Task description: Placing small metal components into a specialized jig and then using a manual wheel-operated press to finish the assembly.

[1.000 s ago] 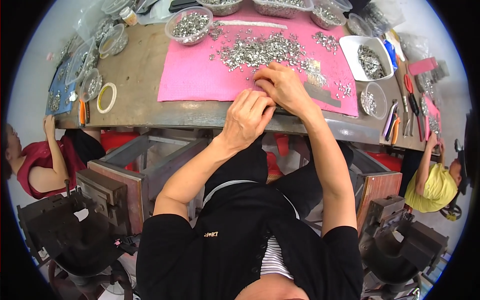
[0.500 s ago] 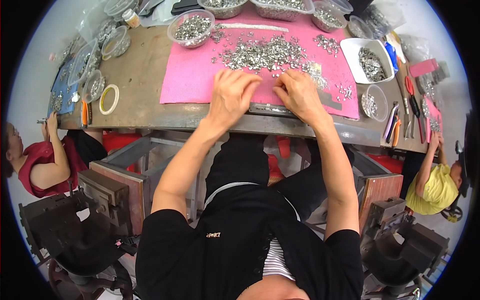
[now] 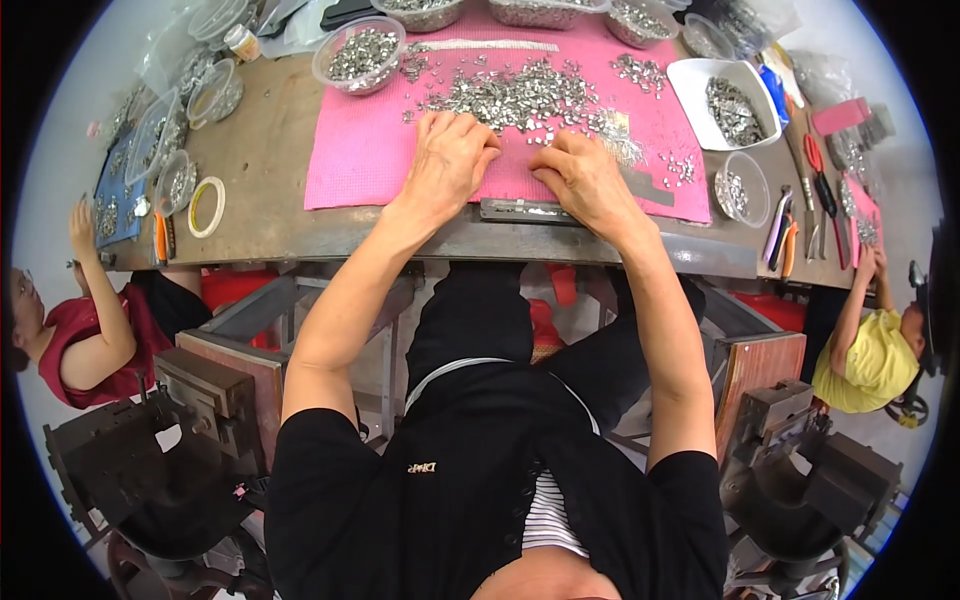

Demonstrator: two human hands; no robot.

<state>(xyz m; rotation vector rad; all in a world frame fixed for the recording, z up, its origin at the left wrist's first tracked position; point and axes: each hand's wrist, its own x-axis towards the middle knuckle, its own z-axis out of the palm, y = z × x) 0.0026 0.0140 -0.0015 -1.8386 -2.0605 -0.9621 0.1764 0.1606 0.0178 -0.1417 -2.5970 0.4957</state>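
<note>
Both hands are over the pink mat [image 3: 370, 150], in front of a loose pile of small shiny metal pieces [image 3: 525, 92]. My left hand [image 3: 448, 165] has its fingers bent and drawn together at the pile's near side. What lies between its fingertips is hidden. Across a small gap, my right hand [image 3: 585, 182] is closed in a pinch, its thumb and index finger pointing toward the left hand. Anything in that pinch is too small to make out. Below and between the hands, a narrow dark metal bar [image 3: 520, 211] lies along the table's front edge.
A round tub of metal pieces [image 3: 360, 57] stands at the mat's far left corner. To the right are a white tray [image 3: 690, 100], a clear cup [image 3: 742, 190] and several pliers [image 3: 785, 235]. A tape roll [image 3: 207, 207] lies left. Co-workers sit at both sides.
My hands have shifted slightly; the left fingers now curl lower and the right thumb and index finger point more toward the left hand. The co-worker at left has raised a hand.
</note>
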